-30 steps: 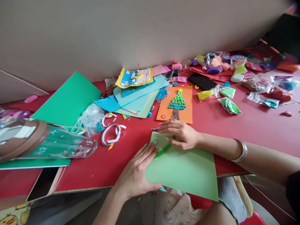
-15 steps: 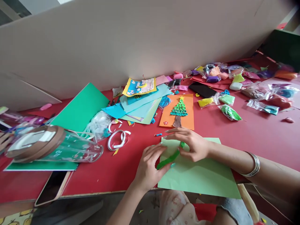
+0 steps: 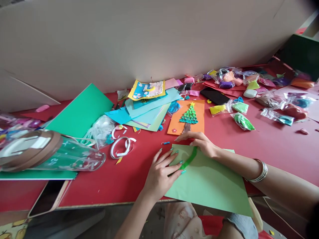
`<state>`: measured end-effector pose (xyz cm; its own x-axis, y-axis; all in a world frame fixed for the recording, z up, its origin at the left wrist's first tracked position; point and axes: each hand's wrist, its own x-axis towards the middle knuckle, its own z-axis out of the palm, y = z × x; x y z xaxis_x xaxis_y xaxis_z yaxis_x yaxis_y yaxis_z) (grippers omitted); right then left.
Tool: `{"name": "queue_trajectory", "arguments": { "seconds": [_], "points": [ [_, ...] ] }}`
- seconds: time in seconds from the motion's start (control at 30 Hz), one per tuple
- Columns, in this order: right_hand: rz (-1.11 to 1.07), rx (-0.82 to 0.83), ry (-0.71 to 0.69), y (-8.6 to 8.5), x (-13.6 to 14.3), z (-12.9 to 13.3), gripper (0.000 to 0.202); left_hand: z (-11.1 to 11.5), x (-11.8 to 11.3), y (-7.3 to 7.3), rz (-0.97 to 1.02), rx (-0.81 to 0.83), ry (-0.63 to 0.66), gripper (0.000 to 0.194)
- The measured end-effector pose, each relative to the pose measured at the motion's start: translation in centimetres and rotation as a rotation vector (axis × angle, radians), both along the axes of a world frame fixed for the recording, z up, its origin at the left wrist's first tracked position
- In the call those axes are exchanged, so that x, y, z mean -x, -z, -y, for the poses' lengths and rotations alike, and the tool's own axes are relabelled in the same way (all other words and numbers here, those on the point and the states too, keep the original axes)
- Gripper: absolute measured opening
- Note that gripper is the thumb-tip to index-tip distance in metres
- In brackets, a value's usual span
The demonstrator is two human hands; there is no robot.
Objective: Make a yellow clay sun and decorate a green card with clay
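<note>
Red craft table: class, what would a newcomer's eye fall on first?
Probably the orange card near centre, bearing a green tree topped with a yellow star. Next, the light green sheet under the left hand and right hand, with a darker green strip on it. Then the clear tumbler with a brown lid, far left.

Hands, two: left hand [image 3: 161, 172], right hand [image 3: 203, 143]. Light green paper sheet [image 3: 209, 186], one. Green clay strip [image 3: 189, 160], one. Orange tree card [image 3: 199, 114], one, bearing one yellow star [image 3: 192, 104] and one pink flower [image 3: 174, 130]. Yellow-bordered card [image 3: 136, 94], one, with one yellow crescent [image 3: 151, 89]. Mobile phones, two: black phone [image 3: 214, 96], edge phone [image 3: 46, 197]. Brown-lidded tumbler [image 3: 74, 154], one. Clay packets nearest the black phone, three: yellow packet [image 3: 217, 109], pale green packet [image 3: 240, 107], bright green packet [image 3: 242, 121]. Heaped packets [image 3: 231, 78], stacked papers [image 3: 147, 111]: overlapping, count indeterminable.
</note>
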<state>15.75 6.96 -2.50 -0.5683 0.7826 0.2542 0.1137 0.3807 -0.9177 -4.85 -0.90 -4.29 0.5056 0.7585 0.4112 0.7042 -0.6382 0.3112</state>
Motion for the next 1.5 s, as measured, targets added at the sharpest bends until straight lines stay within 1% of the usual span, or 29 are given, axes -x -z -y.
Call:
{"name": "queue_trajectory", "arguments": {
  "seconds": [0.07, 0.17, 0.2, 0.27, 0.33, 0.43, 0.5, 0.57, 0.63, 0.7, 0.73, 0.8, 0.87, 0.97, 1.03, 1.17, 1.33, 1.5],
  "points": [
    [-0.022, 0.085, 0.008, 0.1, 0.1, -0.1, 0.043, 0.0, -0.1, -0.1, 0.004, 0.000, -0.004, 0.017],
    [-0.026, 0.078, 0.012, 0.1, 0.1, -0.1, 0.040, 0.1, -0.2, -0.3, 0.000, 0.014, -0.005, 0.016],
    [-0.019, 0.065, 0.015, 0.1, 0.0, 0.0, 0.039, 0.1, -0.2, -0.4, -0.017, 0.024, -0.006, 0.020],
    [0.003, 0.029, 0.026, -0.1, -0.1, 0.0, 0.036, 0.1, -0.4, -0.5, -0.076, 0.043, 0.003, 0.035],
    [0.026, -0.021, 0.037, -0.8, -0.4, -0.1, 0.033, 0.2, -0.6, -0.6, -0.146, 0.060, 0.027, 0.048],
    [0.071, -0.141, 0.002, -2.1, -1.0, -0.3, 0.031, 0.6, -0.5, -0.8, -0.198, 0.070, 0.044, 0.050],
    [0.135, -0.253, -0.057, -2.8, -1.5, -0.3, 0.033, 0.9, 0.3, -1.0, -0.209, 0.069, 0.048, 0.050],
    [0.209, -0.338, -0.120, -2.9, -1.9, -0.1, 0.036, 1.1, 2.0, -1.2, -0.229, 0.073, 0.078, 0.050],
    [0.248, -0.360, -0.186, -2.4, -2.1, 0.3, 0.038, 1.3, 3.8, -1.5, -0.261, 0.098, 0.119, 0.051],
    [0.258, -0.359, -0.244, -1.4, -1.9, 0.7, 0.041, 1.4, 4.9, -1.8, -0.277, 0.132, 0.090, 0.051],
    [0.260, -0.378, -0.259, -0.8, -1.6, 0.8, 0.042, 1.4, 5.0, -1.9, -0.273, 0.139, 0.069, 0.052],
    [0.299, -0.426, -0.251, 0.2, -1.2, 1.1, 0.042, 1.3, 4.2, -1.8, -0.244, 0.121, 0.020, 0.053],
    [0.356, -0.470, -0.233, 0.8, -0.8, 1.2, 0.040, 1.0, 2.6, -1.4, -0.207, 0.070, -0.027, 0.051],
    [0.390, -0.501, -0.235, 1.0, -0.6, 1.3, 0.040, 0.4, 0.2, -0.7, -0.173, -0.012, -0.073, 0.040],
    [0.372, -0.495, -0.223, 0.9, -0.8, 1.3, 0.038, 0.1, -0.7, -0.4, -0.162, -0.050, -0.084, 0.031],
    [0.332, -0.460, -0.152, 1.0, -1.1, 1.4, 0.030, -0.1, -1.1, -0.2, -0.143, -0.104, -0.114, 0.025],
    [0.288, -0.480, -0.109, 1.6, -1.2, 1.3, 0.019, -0.1, -1.4, 0.1, -0.120, -0.164, -0.134, 0.023],
    [0.316, -0.466, -0.082, 1.6, -1.1, 1.2, 0.027, 0.0, -1.7, 0.1, -0.110, -0.238, -0.131, 0.020]
  ]
}}
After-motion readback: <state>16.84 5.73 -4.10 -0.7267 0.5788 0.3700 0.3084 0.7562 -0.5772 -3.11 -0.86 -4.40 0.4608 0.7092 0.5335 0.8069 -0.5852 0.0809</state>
